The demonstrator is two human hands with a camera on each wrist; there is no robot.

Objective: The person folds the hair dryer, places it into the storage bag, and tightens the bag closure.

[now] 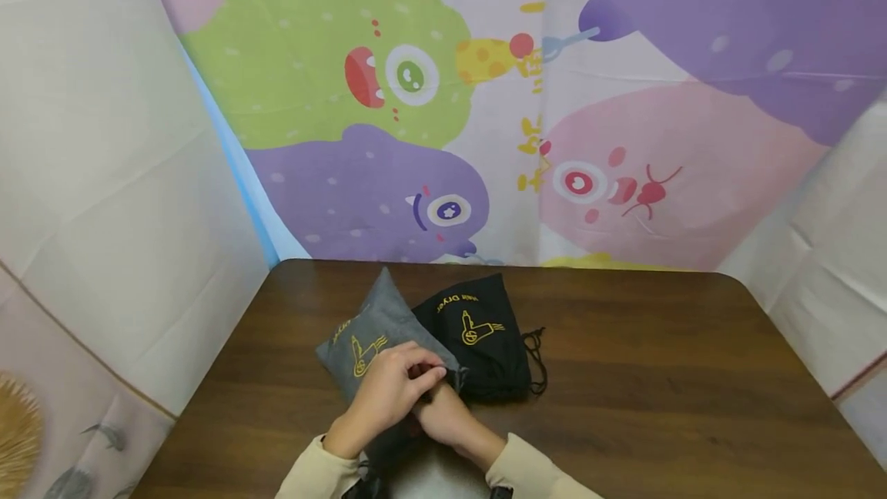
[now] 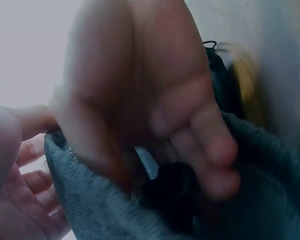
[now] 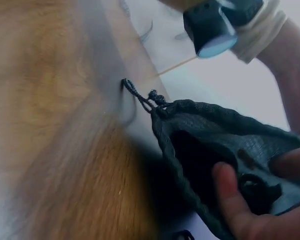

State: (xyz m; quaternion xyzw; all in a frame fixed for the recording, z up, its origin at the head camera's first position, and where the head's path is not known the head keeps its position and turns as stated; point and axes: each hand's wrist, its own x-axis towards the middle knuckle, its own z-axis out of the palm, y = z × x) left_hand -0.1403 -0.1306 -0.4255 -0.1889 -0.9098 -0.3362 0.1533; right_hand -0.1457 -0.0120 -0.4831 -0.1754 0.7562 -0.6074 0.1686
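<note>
A stuffed grey drawstring pouch with a yellow hair-dryer print lies on the brown table. My left hand grips its rim; in the left wrist view the left hand has its thumb and fingers either side of the cloth. My right hand reaches into the mouth, partly hidden under the left. Inside, a black object sits between the right hand's thumb and fingers; its kind is mostly hidden. Knotted cord hangs at the pouch's corner.
A black drawstring pouch printed "Hair Dryer" lies just behind and right of the hands, its cords trailing right. Under the forearms is dark cloth. A cartoon-printed curtain hangs behind the wooden table, with pale cloth at both sides.
</note>
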